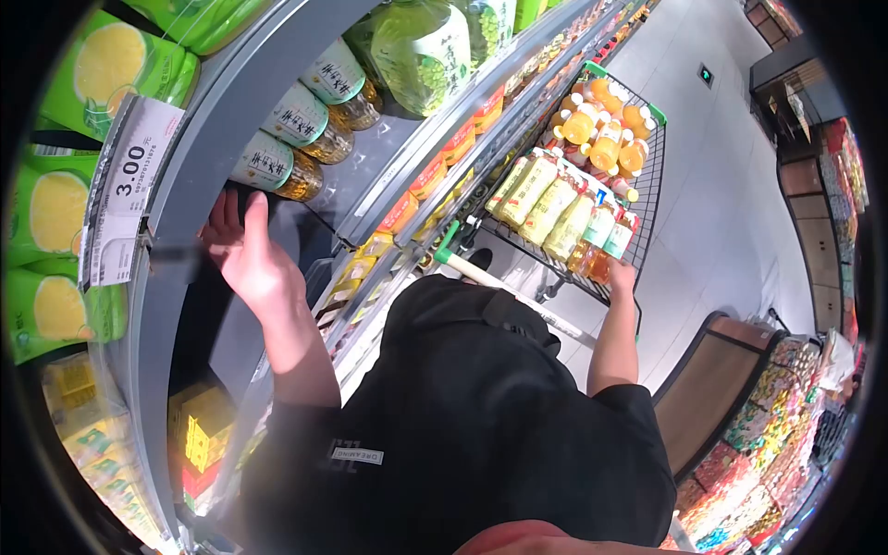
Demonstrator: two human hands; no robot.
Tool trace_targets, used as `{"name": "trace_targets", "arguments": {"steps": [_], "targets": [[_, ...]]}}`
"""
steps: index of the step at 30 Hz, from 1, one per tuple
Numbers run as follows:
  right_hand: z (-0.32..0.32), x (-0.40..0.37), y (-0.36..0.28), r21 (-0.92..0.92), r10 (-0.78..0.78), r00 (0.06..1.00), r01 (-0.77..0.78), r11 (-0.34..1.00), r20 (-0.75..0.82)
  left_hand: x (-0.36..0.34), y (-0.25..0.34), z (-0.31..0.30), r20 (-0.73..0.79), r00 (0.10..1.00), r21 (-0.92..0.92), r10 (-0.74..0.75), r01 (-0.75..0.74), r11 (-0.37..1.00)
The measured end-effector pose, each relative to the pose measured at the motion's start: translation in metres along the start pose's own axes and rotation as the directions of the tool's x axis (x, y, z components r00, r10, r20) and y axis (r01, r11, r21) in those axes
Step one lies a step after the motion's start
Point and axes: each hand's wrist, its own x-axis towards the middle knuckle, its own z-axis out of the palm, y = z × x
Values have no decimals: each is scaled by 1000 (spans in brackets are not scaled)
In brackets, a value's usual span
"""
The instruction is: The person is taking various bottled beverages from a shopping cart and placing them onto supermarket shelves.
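Observation:
My left hand [248, 248] reaches into the shelf, thumb and fingers apart and nothing in them. Just beyond it lies a row of amber drink bottles [264, 162] with pale green labels. At the near corner of the shopping cart [652, 190], my right hand [622, 276] closes around the bottom end of an amber drink bottle [601, 264] with a pale green label. A similar bottle [590, 242] is right beside it. Several yellow-labelled bottles [541, 203] line the cart next to these, and orange drink bottles [606, 139] are heaped at its far end.
Large green bottles [421, 55] stand farther along the shelf. A price tag [129, 190] hangs on the shelf edge by green packs [65, 217]. The cart handle [504, 282] is right before my body. Product bins [758, 425] stand on the right, across the tiled floor [721, 176].

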Motion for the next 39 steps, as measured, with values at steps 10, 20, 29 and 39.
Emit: {"name": "trace_targets", "arguments": {"steps": [10,20,29,39], "targets": [[-17,-158,-94,237,-374,925,379,895,-68,36,-27,10,167,985,287,36,-84,954],[-41,-259,-92,424,-618,770,513,746,156,-39,1,-14,260,950,313,171,-251,916],[-82,-365,-167,510,-936,318,786,350,151,-146,82,-20,670,722,-80,173,-162,984],[-78,-342,-176,554,-937,138,775,304,322,-198,52,14,869,405,152,-285,329,932]]}}
